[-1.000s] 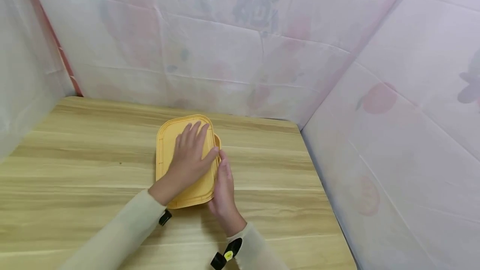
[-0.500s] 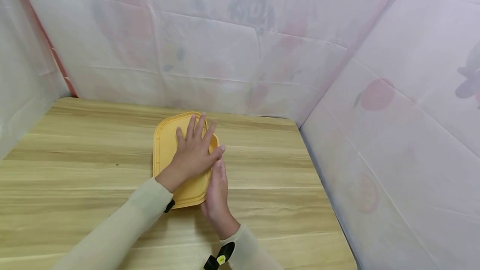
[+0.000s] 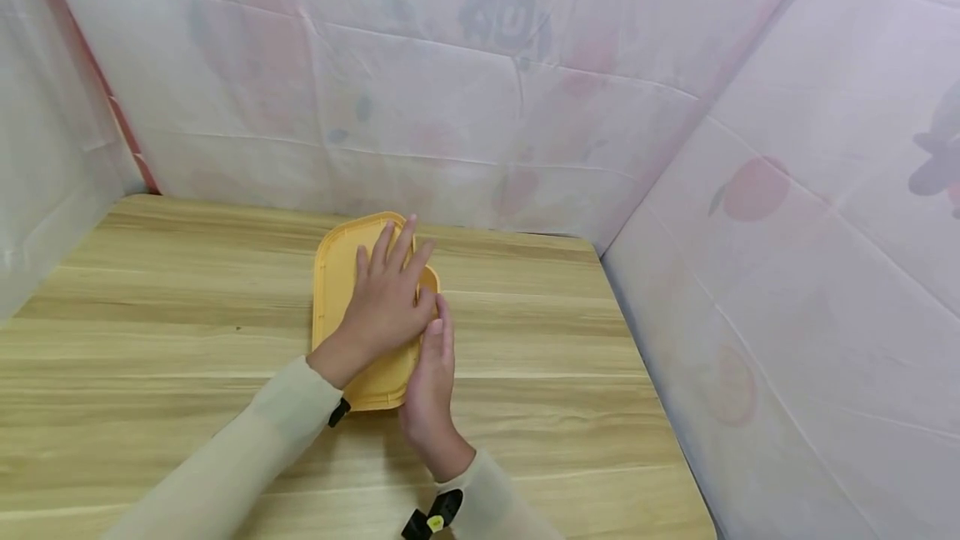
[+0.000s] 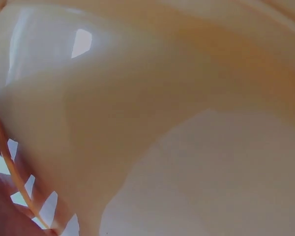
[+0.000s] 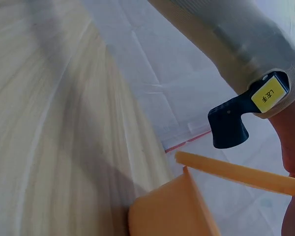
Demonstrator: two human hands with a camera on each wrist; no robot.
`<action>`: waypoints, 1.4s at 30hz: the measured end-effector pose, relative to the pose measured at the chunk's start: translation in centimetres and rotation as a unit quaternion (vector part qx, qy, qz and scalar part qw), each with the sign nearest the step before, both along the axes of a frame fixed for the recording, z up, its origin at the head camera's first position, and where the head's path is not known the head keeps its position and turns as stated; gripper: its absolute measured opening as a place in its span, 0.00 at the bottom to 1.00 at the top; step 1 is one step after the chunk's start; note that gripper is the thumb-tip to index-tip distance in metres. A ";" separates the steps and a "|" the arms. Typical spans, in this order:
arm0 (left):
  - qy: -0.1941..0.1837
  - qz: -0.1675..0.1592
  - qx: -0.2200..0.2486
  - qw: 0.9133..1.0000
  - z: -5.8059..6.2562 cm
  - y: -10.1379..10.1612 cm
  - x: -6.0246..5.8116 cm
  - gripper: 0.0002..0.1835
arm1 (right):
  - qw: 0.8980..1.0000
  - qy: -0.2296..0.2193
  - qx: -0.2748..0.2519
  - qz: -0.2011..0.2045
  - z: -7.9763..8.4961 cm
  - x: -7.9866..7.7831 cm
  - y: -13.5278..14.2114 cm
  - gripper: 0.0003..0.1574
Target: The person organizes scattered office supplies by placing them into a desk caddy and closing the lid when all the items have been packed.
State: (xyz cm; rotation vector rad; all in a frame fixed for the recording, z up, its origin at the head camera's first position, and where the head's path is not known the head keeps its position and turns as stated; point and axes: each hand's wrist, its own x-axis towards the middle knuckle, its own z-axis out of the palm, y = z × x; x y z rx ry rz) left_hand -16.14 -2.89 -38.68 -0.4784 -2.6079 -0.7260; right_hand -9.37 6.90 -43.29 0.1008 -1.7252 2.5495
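A yellow rectangular lid (image 3: 335,273) lies over a yellow box (image 3: 430,280), whose far right corner shows beyond the lid's edge. My left hand (image 3: 384,302) rests on top of the lid with spread fingers and a bent thumb. Against the right side, my right hand (image 3: 431,394) touches lid and box with fairly straight fingers. In the right wrist view the lid (image 5: 236,173) sits at a tilt to the box (image 5: 169,211), with a gap between them. A glossy yellowish surface (image 4: 103,108) fills the left wrist view. The box's inside is hidden.
The wood-grain table (image 3: 187,290) extends around the box. Pale printed sheets (image 3: 465,98) hang behind the table and on both sides. Black wrist cameras (image 3: 432,515) are strapped over the light sleeves.
The lid has shifted toward the far side and slightly left over the box, baring more of the box's right corner. My left hand has moved forward and right, and its thumb has bent inward.
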 end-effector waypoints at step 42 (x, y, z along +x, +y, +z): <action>0.015 0.042 0.417 0.908 -1.6 -1.8 1.9 0.34 | 0.672 0.481 0.507 -0.247 0.5 -0.8 -0.9 0.39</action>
